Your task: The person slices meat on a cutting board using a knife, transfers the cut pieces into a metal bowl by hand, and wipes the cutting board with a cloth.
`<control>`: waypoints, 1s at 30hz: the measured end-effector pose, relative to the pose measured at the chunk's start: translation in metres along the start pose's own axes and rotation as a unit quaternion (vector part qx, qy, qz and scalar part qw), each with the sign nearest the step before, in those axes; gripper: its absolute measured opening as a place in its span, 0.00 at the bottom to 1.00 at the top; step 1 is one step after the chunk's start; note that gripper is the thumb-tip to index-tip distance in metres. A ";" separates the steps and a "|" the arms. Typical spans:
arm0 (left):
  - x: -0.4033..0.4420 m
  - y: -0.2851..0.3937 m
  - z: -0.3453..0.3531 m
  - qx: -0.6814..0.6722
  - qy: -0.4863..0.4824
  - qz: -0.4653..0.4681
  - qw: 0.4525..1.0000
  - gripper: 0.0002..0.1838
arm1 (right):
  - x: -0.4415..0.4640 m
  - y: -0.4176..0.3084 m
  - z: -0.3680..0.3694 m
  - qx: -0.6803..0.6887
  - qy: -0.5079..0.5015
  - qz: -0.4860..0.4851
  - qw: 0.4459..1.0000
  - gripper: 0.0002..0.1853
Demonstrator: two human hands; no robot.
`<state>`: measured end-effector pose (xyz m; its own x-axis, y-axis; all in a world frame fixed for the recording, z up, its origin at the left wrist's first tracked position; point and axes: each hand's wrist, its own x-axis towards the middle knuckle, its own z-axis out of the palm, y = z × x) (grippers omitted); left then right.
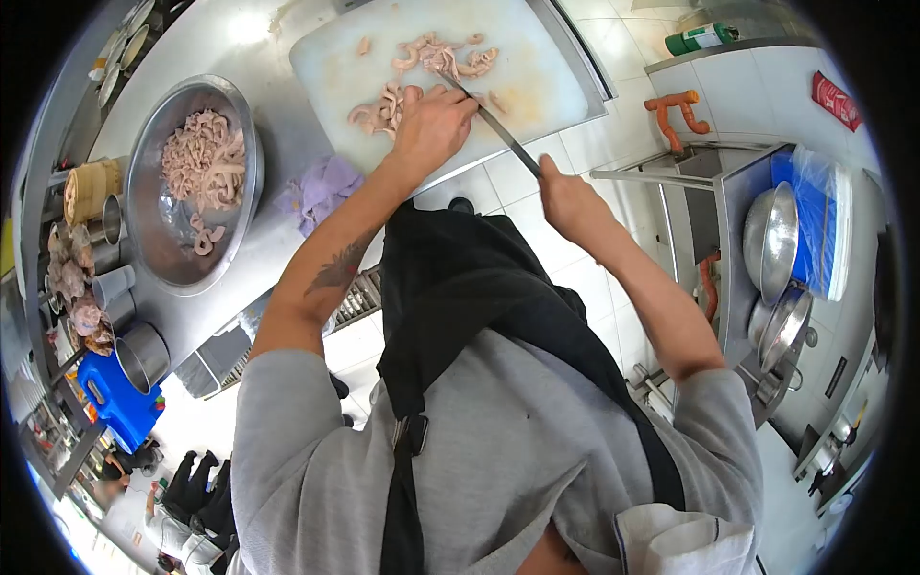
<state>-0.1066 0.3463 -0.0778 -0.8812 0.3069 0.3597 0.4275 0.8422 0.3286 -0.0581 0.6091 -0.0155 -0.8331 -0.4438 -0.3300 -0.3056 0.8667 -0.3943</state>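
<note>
My right hand (pixel 572 203) is wrapped round the handle of a long knife (pixel 505 132). Its narrow blade slants up and left, with the tip among pale pink, curled strips of meat (pixel 443 56) on a white cutting board (pixel 335 57). Close by the blade, my left hand (pixel 431 126) has its fingers curled down onto the meat, and it covers part of the pile. More strips lie just left of that hand. A large metal bowl (pixel 249 177) to the left holds a heap of similar pale strips.
A purple cloth (pixel 326 192) lies on the steel counter (pixel 278 125) between bowl and board. Metal containers (pixel 142 356) line the counter's far left. Metal bowls (pixel 771 240) sit on a unit at right. Other people (pixel 192 508) are at lower left.
</note>
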 end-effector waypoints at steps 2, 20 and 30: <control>0.005 -0.003 -0.005 0.022 -0.026 0.001 0.999 0.08 | 0.018 -0.001 -0.002 0.004 -0.004 0.006 1.000 0.10; 0.072 -0.108 -0.030 0.062 -0.183 -0.205 0.959 0.17 | -0.011 0.019 -0.042 0.004 -0.037 0.038 0.999 0.13; 0.053 -0.013 -0.044 -0.105 -0.138 -0.083 0.981 0.12 | -0.035 0.000 -0.060 0.127 0.021 0.089 0.988 0.13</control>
<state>-0.1502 0.3322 -0.0246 -0.9511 0.3057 0.0452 0.2798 0.7899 0.5457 -0.0561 0.6384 0.0473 -0.8834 -0.2753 -0.3793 -0.0322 0.8431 -0.5368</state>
